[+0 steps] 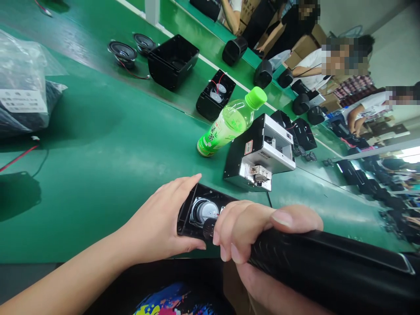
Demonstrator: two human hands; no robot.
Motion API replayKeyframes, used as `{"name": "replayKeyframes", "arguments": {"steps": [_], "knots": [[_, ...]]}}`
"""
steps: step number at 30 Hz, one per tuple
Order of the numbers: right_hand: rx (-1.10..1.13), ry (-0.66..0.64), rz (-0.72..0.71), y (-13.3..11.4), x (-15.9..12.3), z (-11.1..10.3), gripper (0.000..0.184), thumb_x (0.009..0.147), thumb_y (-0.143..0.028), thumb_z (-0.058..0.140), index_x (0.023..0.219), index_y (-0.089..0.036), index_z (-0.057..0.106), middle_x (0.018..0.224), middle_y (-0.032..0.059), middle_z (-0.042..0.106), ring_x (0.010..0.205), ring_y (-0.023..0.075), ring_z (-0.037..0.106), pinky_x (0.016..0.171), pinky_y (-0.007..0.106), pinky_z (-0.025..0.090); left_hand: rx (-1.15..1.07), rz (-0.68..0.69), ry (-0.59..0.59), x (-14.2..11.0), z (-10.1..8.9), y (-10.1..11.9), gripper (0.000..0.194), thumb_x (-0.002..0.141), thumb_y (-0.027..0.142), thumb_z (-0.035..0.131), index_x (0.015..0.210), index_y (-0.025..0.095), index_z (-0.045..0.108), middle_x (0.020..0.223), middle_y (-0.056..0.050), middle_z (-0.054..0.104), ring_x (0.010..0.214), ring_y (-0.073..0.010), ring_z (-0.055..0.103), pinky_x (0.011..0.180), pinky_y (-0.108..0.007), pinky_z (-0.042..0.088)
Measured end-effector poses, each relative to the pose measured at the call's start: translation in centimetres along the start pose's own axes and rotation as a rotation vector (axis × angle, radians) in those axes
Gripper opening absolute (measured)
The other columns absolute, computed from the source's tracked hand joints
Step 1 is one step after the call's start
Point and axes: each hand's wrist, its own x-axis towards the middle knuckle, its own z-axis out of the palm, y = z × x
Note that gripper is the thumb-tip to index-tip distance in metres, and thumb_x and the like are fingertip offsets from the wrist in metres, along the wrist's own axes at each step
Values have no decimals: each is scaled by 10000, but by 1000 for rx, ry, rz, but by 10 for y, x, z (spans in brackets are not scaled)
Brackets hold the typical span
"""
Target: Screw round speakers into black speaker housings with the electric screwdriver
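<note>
My left hand [164,216] grips the end of a black speaker housing [187,218] on the green table, fingers on the far side and thumb on the near side. Inside the housing sits a round silver-backed speaker driver [207,211]. Wrapped around a black electric screwdriver [315,258] is my right hand [252,227]. The tool's dark nose points into the housing beside the driver; its bit tip is hidden. Just beyond my hands stands a silver and black screw feeder [262,157].
A green tea bottle [226,124] stands behind the screw feeder. Farther off are an open black housing [173,61], a housing with red wires [215,94] and loose speakers [122,52]. A plastic bag [22,87] lies at left. Several people work across the line.
</note>
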Motion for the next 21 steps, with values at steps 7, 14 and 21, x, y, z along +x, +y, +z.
{"name": "replayKeyframes", "arguments": {"steps": [7,14,21], "knots": [[6,-39,35,1,0,-3,313,1334,-554,668,1455,-498,951,736,-29,833,592,229,793,712,433,751,-3,-2,-8,1,-2,0,1586,805,676,1156,2083,406,257,2050,-163,561,1845,-531,618,1521,-728,578],[-15,-84,-14,10,-10,3,299,1333,-530,676,1444,-498,952,720,-41,821,581,229,772,677,417,739,-21,43,-39,1,-13,1,1469,920,702,1092,2085,396,251,2034,-160,585,1829,-491,648,1495,-670,615],[0,-107,-122,24,-20,14,346,1353,-532,638,1521,-500,939,695,-56,813,548,218,755,645,397,693,-27,72,-42,4,-17,0,1433,944,663,1069,2089,366,261,2009,-176,613,1811,-474,670,1484,-641,629]]}}
